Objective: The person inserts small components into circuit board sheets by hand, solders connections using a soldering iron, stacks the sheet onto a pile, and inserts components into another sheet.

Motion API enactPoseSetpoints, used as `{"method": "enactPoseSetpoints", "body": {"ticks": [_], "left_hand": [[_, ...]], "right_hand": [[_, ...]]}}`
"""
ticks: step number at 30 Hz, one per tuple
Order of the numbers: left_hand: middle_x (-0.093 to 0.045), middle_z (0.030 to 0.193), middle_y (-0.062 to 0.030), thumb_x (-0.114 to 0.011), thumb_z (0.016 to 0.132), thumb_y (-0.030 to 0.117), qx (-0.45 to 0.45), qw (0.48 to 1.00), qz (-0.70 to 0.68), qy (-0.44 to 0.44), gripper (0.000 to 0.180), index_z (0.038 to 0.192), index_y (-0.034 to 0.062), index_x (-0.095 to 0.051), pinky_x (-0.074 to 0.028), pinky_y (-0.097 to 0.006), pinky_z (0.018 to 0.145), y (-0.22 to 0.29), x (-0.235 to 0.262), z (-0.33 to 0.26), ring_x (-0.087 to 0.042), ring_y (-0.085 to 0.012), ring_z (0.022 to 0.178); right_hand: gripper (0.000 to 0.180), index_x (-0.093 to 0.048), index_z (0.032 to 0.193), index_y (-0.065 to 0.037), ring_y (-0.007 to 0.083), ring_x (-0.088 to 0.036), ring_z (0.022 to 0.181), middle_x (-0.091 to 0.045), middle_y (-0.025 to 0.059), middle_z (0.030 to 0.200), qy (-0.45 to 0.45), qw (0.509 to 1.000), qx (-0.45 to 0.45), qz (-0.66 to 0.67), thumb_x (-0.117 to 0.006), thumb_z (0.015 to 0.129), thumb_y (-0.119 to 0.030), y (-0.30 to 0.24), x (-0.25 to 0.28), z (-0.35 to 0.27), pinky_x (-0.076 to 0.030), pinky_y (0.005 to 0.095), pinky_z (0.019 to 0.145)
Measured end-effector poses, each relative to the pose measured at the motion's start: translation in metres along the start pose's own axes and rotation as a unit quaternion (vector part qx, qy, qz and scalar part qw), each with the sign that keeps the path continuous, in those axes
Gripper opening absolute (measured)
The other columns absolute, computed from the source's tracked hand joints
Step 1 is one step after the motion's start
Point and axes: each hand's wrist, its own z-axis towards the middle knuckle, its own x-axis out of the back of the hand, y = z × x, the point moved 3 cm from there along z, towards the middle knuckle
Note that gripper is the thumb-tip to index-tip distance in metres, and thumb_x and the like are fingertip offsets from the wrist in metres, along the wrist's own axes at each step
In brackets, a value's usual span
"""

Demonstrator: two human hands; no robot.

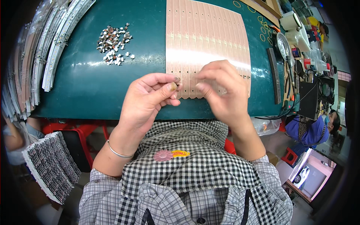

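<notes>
The left hand [148,93] pinches a tiny dark piece [177,85] between thumb and fingers; the right hand [223,88] is blurred, I cannot see if it grips something; beneath the fingers lies a flat pale-pink sheet of joined strips [206,47], and leftward beyond them a heap of small silver-white pieces [111,39]

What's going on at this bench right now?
A person is at a green tabletop with a pink circuit-board panel. The left hand seems to pinch a tiny dark part; the right hand, blurred, is over the panel, and I can't tell whether it holds anything. Small components sit near the panel's right edge; a loose pile of small parts lies to its left.
</notes>
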Motion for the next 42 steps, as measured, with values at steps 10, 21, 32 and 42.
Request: {"method": "enactPoseSetpoints", "body": {"ticks": [10, 21, 32, 42], "left_hand": [[-0.071, 0.095, -0.0103, -0.070, 0.089, 0.003, -0.094, 0.983, 0.153, -0.034, 0.016, 0.104, -0.0037, -0.067, -0.056, -0.025, 0.071, 0.003, -0.017, 0.000, -0.068, -0.0149, 0.078], [-0.066, 0.091, -0.0089, -0.076, 0.072, -0.001, -0.292, 0.644, 0.692, 0.146, 0.018, 0.089, 0.0018, -0.071, -0.048, -0.036, 0.078, 0.068, 0.031, 0.020, -0.063, -0.0248, 0.087], [-0.065, 0.087, -0.0038, -0.079, 0.071, 0.009, -0.364, 0.568, 0.726, 0.136, 0.017, 0.086, 0.0065, -0.070, -0.044, -0.036, 0.079, 0.052, 0.019, 0.008, -0.058, -0.0245, 0.088], [-0.065, 0.083, -0.0023, -0.076, 0.077, 0.010, -0.394, 0.565, 0.706, 0.163, 0.008, 0.081, 0.0075, -0.069, -0.042, -0.037, 0.078, 0.050, 0.020, 0.010, -0.058, -0.0229, 0.085]], "right_hand": [[0.016, -0.062, 0.084, -0.002, 0.0253, -0.061, 0.087, -0.064, 0.0095, 0.089, -0.059, 0.980, -0.029, 0.187, -0.070, 0.073, 0.007, -0.005, -0.009, -0.004, -0.049, 0.0344, 0.075], [0.016, -0.060, 0.084, -0.002, 0.0309, -0.056, 0.092, -0.061, 0.0102, 0.091, -0.040, 0.997, -0.057, -0.023, -0.069, 0.073, 0.005, 0.035, -0.011, -0.005, -0.047, 0.0395, 0.081], [0.014, -0.062, 0.081, -0.002, 0.0311, -0.056, 0.093, -0.062, 0.0101, 0.091, -0.024, 0.996, -0.035, -0.073, -0.070, 0.071, 0.004, 0.035, -0.016, -0.003, -0.047, 0.0394, 0.083], [0.014, -0.062, 0.081, -0.002, 0.0310, -0.056, 0.091, -0.062, 0.0100, 0.090, -0.021, 0.995, -0.030, -0.091, -0.070, 0.071, 0.003, 0.035, -0.018, -0.003, -0.047, 0.0397, 0.081]]}}
